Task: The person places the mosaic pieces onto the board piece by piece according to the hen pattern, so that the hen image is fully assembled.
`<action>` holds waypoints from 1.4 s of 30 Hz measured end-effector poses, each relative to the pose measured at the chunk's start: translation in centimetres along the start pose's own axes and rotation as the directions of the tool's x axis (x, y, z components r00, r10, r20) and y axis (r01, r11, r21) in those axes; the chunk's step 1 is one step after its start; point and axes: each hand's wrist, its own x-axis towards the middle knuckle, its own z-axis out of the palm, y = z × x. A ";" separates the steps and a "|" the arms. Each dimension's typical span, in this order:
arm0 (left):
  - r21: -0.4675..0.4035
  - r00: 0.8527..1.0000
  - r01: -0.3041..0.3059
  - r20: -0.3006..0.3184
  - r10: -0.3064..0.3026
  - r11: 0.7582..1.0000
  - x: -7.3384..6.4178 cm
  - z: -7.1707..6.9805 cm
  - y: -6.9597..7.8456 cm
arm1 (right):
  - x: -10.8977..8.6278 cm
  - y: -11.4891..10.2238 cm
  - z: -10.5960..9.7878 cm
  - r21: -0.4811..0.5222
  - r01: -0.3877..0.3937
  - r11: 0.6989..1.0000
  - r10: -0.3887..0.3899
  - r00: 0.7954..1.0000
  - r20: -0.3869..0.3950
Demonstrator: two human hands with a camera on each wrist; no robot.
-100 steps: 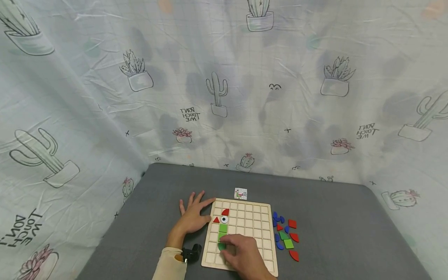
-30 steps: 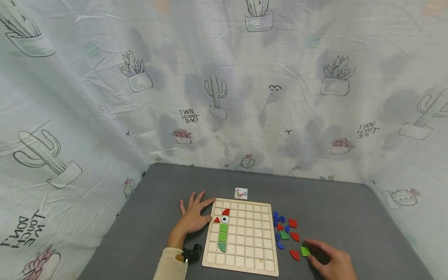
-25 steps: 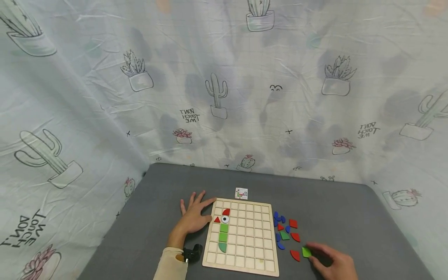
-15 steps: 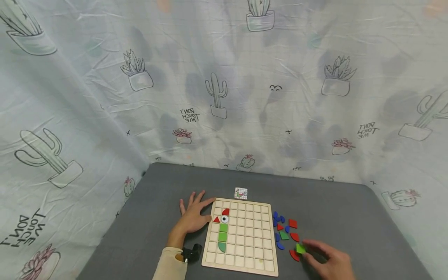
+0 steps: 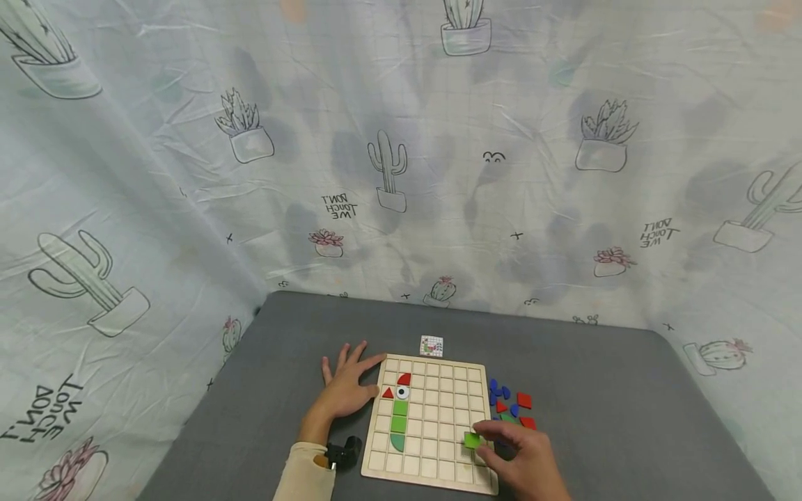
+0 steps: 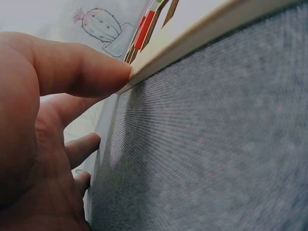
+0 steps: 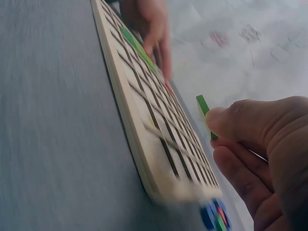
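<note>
My right hand (image 5: pixel 520 452) pinches a light green square tile (image 5: pixel 471 440) between thumb and fingers, over the right part of the wooden grid board (image 5: pixel 446 409). In the right wrist view the tile (image 7: pixel 207 115) appears edge-on, apart from the board. My left hand (image 5: pixel 343 391) lies with spread fingers at the board's left edge; the thumb (image 6: pixel 86 70) touches its side. Seated in the board's left columns are a red quarter-circle (image 5: pixel 404 379), a red triangle (image 5: pixel 388 394), a round eye tile (image 5: pixel 402 392), two green squares (image 5: pixel 399 424) and a darker green quarter-circle (image 5: pixel 397 442).
Loose pieces lie right of the board: several blue ones (image 5: pixel 505 392), a red square (image 5: pixel 524 400) and a red quarter-circle (image 5: pixel 528 423); my right hand covers some. Behind the board lies a small pattern card (image 5: pixel 431 346) on the grey table (image 5: pixel 595 376). A patterned curtain surrounds the table.
My right hand went from the green quarter-circle on the board to the loose pieces, picked up the light green square and carried it left over the board. My left hand stayed put.
</note>
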 end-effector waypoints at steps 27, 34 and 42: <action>0.028 1.000 -0.012 -0.003 0.012 1.000 0.0 -0.1 -0.2 | 2.6 -2.3 7.8 0.030 0.185 0.982 -0.187 0.961 0.204; 0.025 1.000 -0.011 0.001 0.011 1.000 0.0 0.0 -0.2 | 2.6 -2.9 7.8 -0.041 0.213 0.976 -0.200 0.957 0.209; 0.035 1.000 -0.008 -0.001 0.008 0.999 0.1 0.1 -0.2 | 2.7 -3.1 8.1 -0.081 0.247 0.966 -0.229 0.956 0.184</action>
